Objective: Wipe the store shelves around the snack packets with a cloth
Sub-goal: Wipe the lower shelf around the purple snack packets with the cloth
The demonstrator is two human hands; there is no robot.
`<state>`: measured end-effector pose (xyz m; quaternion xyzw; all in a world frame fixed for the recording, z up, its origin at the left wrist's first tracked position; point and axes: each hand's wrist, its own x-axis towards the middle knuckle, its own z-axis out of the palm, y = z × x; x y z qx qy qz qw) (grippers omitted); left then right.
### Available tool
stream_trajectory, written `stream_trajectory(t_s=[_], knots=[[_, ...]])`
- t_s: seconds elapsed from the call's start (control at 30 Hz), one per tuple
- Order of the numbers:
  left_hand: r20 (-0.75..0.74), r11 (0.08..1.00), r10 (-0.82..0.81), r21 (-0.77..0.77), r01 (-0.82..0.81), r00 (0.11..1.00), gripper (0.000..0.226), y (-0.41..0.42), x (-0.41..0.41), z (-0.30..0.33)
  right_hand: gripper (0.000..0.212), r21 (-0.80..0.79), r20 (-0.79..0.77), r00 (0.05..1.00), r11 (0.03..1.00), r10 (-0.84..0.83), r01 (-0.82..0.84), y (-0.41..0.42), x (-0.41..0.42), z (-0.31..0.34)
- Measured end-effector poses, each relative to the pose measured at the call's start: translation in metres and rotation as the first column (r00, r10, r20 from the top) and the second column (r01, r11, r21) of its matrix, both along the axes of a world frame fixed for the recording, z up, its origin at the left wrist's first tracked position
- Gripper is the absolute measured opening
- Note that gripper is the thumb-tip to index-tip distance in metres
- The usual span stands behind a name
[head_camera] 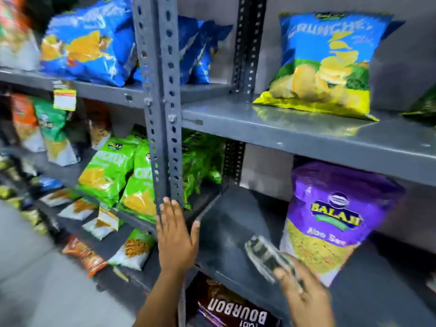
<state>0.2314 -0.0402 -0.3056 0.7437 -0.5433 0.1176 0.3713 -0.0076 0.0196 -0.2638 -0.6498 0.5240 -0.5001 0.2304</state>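
The left hand (pixel 175 237) lies flat, grip spread wide, palm against the perforated grey metal post (pixel 162 102). The right hand (pixel 304 296), at 5 o'clock, pinches a folded, blurry grey cloth (pixel 266 258) on the smooth dark shelf (pixel 226 232), just beside a glossy purple packet (pixel 330 220).
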Motion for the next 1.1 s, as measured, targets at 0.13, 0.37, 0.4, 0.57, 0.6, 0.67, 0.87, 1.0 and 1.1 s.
stream_trajectory(t_s=[0.13, 0.37, 0.4, 0.57, 0.6, 0.67, 0.87, 1.0, 1.1], knots=[[0.006, 0.998, 0.063, 0.022, -0.063, 0.998, 0.075, -0.015, 0.005, -0.013, 0.024, 0.148, -0.077, 0.993, 0.986, 0.085, -0.073, -0.057, 0.024, -0.031], [0.022, 0.992, 0.086, -0.098, -0.083, 0.996, 0.073, -0.030, 0.007, -0.028, 0.051, 0.181, -0.661, 0.748, 0.981, 0.065, 0.075, -0.186, 0.057, -0.059], [0.021, 0.991, 0.075, -0.116, -0.072, 0.997, 0.073, -0.030, 0.007, -0.030, 0.053, 0.269, -0.741, 0.656, 0.959, 0.146, 0.091, -0.190, 0.060, -0.075], [0.012, 0.982, 0.049, -0.182, -0.046, 0.999, 0.072, -0.034, 0.008, -0.038, 0.049, 0.271, -0.747, 0.653, 0.954, 0.127, 0.125, -0.214, 0.061, -0.092], [0.010, 0.980, 0.048, -0.192, -0.045, 0.999, 0.072, -0.034, 0.008, -0.039, 0.052, 0.282, -0.728, 0.676, 0.949, 0.115, 0.142, -0.225, 0.060, -0.089], [0.008, 0.977, 0.046, -0.206, -0.044, 0.999, 0.071, -0.036, 0.008, -0.040, 0.058, 0.292, -0.688, 0.718, 0.945, 0.102, 0.146, -0.246, 0.060, -0.090], [0.011, 0.982, 0.027, -0.189, -0.025, 1.000, 0.071, -0.036, 0.009, -0.041, 0.053, 0.405, -0.728, 0.559, 0.907, 0.396, -0.115, -0.247, 0.098, -0.099], [-0.002, 0.991, 0.013, -0.132, -0.013, 1.000, 0.070, -0.031, 0.010, -0.039, 0.042, 0.252, -0.661, 0.583, 0.871, 0.473, -0.422, -0.186, 0.109, -0.100], [-0.017, 0.997, 0.004, -0.079, -0.006, 1.000, 0.069, -0.028, 0.011, -0.036, 0.028, 0.289, -0.480, 0.684, 0.835, 0.549, -0.468, -0.151, 0.094, -0.100]])
